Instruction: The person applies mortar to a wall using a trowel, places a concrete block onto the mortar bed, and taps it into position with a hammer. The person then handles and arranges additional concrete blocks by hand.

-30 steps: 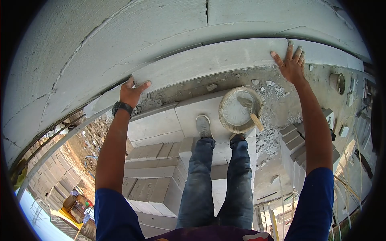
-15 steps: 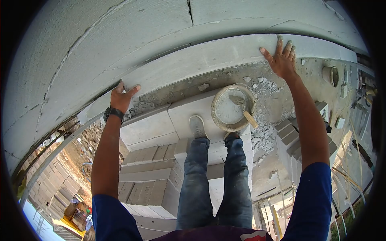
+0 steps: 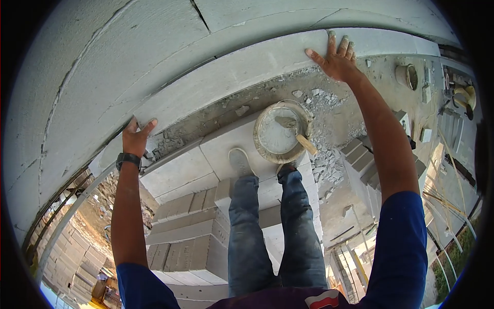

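My left hand grips the left end of a long pale block course, its thumb on the near face and its fingers partly hidden behind the edge. Spread fingers of my right hand press on the top of the same course, further right. Behind the course rises a pale wall with cracked joints. Near my feet a round bucket holds grey mortar and a trowel with a wooden handle.
Stacked blocks lie below left, and another stack is at the right. Rubble covers the floor beside the bucket. A second bucket and a person in a hat are at the far right.
The view has shifted, so the course, bucket and both hands appear further left. Both hands keep about the same places on the course. A person's hat has come into view at the far right.
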`<control>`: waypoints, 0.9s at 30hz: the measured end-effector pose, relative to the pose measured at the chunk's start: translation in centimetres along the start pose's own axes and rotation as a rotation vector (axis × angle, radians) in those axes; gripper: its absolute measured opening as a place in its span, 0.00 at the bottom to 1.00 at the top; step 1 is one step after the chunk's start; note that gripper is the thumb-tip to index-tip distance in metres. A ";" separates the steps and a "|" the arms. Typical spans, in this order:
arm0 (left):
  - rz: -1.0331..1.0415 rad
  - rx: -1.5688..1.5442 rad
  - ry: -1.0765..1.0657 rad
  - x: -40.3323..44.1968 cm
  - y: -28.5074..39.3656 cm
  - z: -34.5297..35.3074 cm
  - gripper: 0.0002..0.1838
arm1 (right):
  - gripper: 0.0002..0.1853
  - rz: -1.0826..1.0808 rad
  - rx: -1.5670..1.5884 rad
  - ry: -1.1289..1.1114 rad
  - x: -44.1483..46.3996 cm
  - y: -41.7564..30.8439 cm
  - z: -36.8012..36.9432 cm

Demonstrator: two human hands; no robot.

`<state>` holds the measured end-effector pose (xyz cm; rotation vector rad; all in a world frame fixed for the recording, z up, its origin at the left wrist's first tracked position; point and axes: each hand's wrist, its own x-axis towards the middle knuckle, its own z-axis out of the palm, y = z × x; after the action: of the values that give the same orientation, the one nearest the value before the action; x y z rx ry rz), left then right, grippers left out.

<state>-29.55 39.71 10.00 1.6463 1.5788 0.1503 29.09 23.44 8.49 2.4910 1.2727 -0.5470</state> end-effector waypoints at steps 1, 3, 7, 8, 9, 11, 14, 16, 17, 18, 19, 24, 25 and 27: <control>0.013 0.018 -0.008 0.1 -0.2 -0.1 0.44 | 0.69 0.005 -0.007 -0.016 0.0 -0.1 -0.2; 0.025 0.045 -0.006 -0.1 -0.3 0.0 0.41 | 0.67 0.015 -0.013 -0.042 0.0 -0.4 -0.4; 0.006 0.003 0.021 -0.4 0.1 0.2 0.40 | 0.67 0.024 -0.011 -0.031 -0.1 -0.5 -0.4; -0.010 0.015 0.032 -0.4 0.1 0.2 0.40 | 0.67 0.023 -0.007 -0.026 -0.1 -0.5 -0.4; -0.025 0.026 0.042 -0.4 0.2 0.3 0.40 | 0.67 0.024 -0.004 -0.022 -0.1 -0.4 -0.2; -0.026 0.054 -0.009 -0.3 0.4 0.0 0.41 | 0.68 0.006 -0.031 0.000 0.0 -0.4 0.0; -0.029 0.067 -0.037 -0.5 1.3 -0.2 0.42 | 0.68 0.000 -0.046 0.020 0.0 -0.2 0.2; -0.024 0.047 -0.025 -0.4 0.8 -0.2 0.42 | 0.68 -0.004 -0.040 0.031 0.0 -0.3 0.4; -0.015 0.025 -0.014 0.0 -0.2 0.0 0.42 | 0.69 -0.007 -0.033 0.038 0.0 -0.3 0.4; -0.005 0.004 -0.004 0.0 -0.1 0.1 0.41 | 0.69 -0.008 -0.027 0.043 -0.1 -0.3 0.4; -0.023 0.028 -0.026 0.0 0.1 -0.1 0.42 | 0.69 -0.007 -0.030 0.047 -0.1 -0.4 0.5; -0.062 0.076 -0.081 0.0 0.7 -0.5 0.43 | 0.69 -0.013 -0.065 0.128 0.9 0.7 2.1; -0.054 0.050 -0.077 0.2 0.1 -0.5 0.42 | 0.69 -0.014 -0.063 0.130 1.2 0.9 2.3; -0.037 -0.001 -0.070 0.6 -0.9 -0.3 0.42 | 0.70 -0.015 -0.058 0.133 1.4 1.0 2.8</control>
<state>-30.27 40.28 9.39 1.6035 1.5553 0.0731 30.08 22.71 5.51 2.5080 1.3359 -0.3472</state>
